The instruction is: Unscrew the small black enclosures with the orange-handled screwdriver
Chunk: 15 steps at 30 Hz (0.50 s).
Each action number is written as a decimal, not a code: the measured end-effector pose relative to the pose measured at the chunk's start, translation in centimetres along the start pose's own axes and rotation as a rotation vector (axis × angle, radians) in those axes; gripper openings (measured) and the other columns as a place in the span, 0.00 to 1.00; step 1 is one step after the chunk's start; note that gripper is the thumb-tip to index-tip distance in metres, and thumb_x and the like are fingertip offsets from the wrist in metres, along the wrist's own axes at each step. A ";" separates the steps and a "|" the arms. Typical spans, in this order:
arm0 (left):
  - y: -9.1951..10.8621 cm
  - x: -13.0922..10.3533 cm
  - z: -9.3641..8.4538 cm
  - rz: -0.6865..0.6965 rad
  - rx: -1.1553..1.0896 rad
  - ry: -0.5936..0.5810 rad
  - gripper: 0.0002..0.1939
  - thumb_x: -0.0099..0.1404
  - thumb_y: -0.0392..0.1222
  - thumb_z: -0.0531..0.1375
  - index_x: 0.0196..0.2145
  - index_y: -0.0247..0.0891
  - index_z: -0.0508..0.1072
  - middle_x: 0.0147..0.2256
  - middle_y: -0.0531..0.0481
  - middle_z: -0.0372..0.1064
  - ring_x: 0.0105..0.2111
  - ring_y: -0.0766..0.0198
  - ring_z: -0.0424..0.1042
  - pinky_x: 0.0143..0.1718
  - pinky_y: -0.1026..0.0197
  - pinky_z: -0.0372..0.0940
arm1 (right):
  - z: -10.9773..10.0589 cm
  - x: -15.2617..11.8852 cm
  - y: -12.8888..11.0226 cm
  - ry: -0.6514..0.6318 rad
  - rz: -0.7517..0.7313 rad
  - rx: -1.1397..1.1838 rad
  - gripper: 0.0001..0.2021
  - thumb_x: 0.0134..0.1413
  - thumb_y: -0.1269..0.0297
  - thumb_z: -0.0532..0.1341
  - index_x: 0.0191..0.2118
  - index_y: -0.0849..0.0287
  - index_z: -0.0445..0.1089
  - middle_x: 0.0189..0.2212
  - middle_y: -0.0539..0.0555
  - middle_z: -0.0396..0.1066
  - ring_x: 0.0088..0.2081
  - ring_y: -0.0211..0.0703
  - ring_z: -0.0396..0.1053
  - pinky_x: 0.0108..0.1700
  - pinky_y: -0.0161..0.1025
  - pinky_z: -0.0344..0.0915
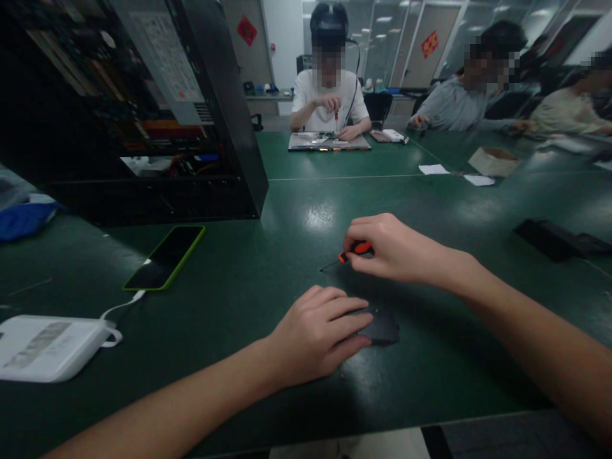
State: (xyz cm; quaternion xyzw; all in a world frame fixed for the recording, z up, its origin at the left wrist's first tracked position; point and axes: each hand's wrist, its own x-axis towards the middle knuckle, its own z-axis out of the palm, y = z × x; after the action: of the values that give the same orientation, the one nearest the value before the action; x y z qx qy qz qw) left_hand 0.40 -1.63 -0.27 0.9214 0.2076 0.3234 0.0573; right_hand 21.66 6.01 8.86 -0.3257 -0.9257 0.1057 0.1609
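Note:
My right hand (382,248) grips a small screwdriver (362,247) with an orange and black handle. Its thin shaft points left, with the tip close to the green tabletop. Below it, my left hand (322,328) rests with fingers stretched over a thin dark flat plate (382,328) on the table. The fingers cover the plate's left part, and my left thumb is hidden. The screwdriver tip is apart from the plate, beyond my left hand's knuckles.
An open computer case (224,127) stands at the left. In front of it lie a phone (167,258) in a green case and a cabled white power bank (57,347). A dark object (545,239) lies right. Across the table, a person in white (306,95) works with a screwdriver; others sit right.

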 end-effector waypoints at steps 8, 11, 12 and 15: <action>-0.1 0.0 0.0 0.008 -0.008 -0.007 0.13 0.75 0.44 0.62 0.52 0.37 0.79 0.53 0.44 0.79 0.46 0.53 0.76 0.43 0.52 0.68 | -0.3 1.2 -1.7 -0.090 0.046 -0.119 0.06 0.61 0.70 0.62 0.39 0.64 0.77 0.36 0.58 0.78 0.39 0.45 0.73 0.42 0.39 0.62; 0.0 0.1 0.0 0.003 -0.011 -0.010 0.13 0.75 0.44 0.62 0.52 0.37 0.79 0.53 0.44 0.79 0.46 0.53 0.76 0.43 0.52 0.68 | -0.1 2.4 -2.5 -0.096 0.055 -0.182 0.09 0.63 0.71 0.59 0.39 0.65 0.78 0.33 0.59 0.78 0.35 0.44 0.73 0.37 0.39 0.60; 0.0 0.1 0.0 0.002 -0.013 -0.010 0.13 0.75 0.44 0.62 0.52 0.37 0.79 0.53 0.44 0.79 0.46 0.53 0.76 0.43 0.51 0.68 | 0.0 2.9 -2.7 -0.088 0.054 -0.210 0.10 0.63 0.71 0.58 0.39 0.65 0.79 0.32 0.60 0.78 0.33 0.44 0.72 0.35 0.39 0.58; 0.0 0.1 -0.1 0.004 -0.009 -0.009 0.13 0.76 0.44 0.61 0.52 0.37 0.79 0.52 0.43 0.80 0.46 0.53 0.76 0.42 0.52 0.69 | 0.2 4.3 -3.2 -0.056 0.028 -0.279 0.11 0.62 0.71 0.58 0.39 0.64 0.78 0.30 0.61 0.77 0.30 0.44 0.70 0.31 0.40 0.54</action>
State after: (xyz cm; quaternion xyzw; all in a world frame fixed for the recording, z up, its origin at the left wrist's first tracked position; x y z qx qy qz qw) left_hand 0.44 -1.58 -0.16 0.9231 0.2040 0.3201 0.0617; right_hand 16.65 6.26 10.61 -0.3547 -0.9309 -0.0127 0.0864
